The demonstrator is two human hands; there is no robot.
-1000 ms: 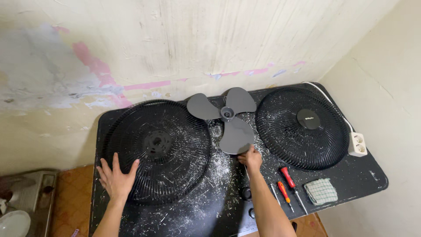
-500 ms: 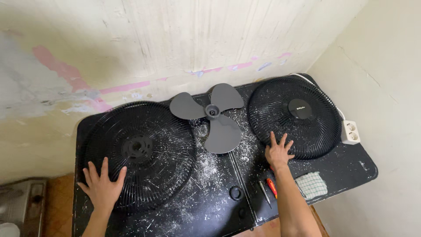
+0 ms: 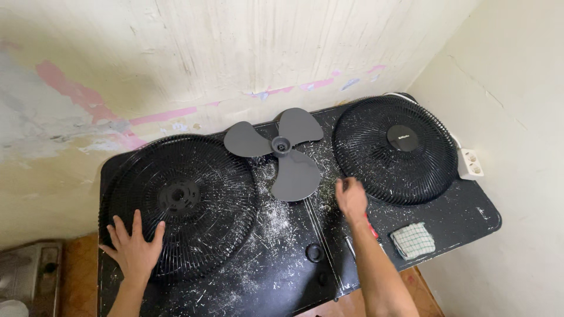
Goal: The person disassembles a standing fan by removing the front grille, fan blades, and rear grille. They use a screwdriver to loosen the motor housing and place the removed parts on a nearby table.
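Hands first, nearest the camera. Your left hand (image 3: pixel 134 249) lies flat with fingers spread wide on the near rim of the large black fan guard (image 3: pixel 179 202), at about seven o'clock on that disc; it presses on the grille and grips nothing. Your right hand (image 3: pixel 351 198) sits on the black tabletop (image 3: pixel 282 276) with its fingers loosely curled and holding nothing, just off the seven-o'clock edge of the second fan guard (image 3: pixel 395 149); contact with that guard cannot be confirmed, as the hand is blurred.

Behind your right forearm, at four o'clock from the hand, a red-handled screwdriver (image 3: pixel 371 228) shows only in part. A folded checked cloth (image 3: pixel 413 240) lies further right, near the table's front edge. A small black ring-shaped part (image 3: pixel 314 253) rests on the table between your two forearms.

White flecks of debris (image 3: pixel 276 220) cover the tabletop's centre and both grilles, thickest between the guards.

Further back, the grey three-blade fan propeller (image 3: pixel 282 149) lies flat between the two guards, at eleven o'clock from your right hand and clear of both hands. The right guard carries a round centre cap; the left has an open hub.

At the far right, a white socket block (image 3: pixel 469 164) rests against the side wall, its white cable running behind the right guard. A stained plaster wall (image 3: pixel 235 53) with pink streaks stands behind.
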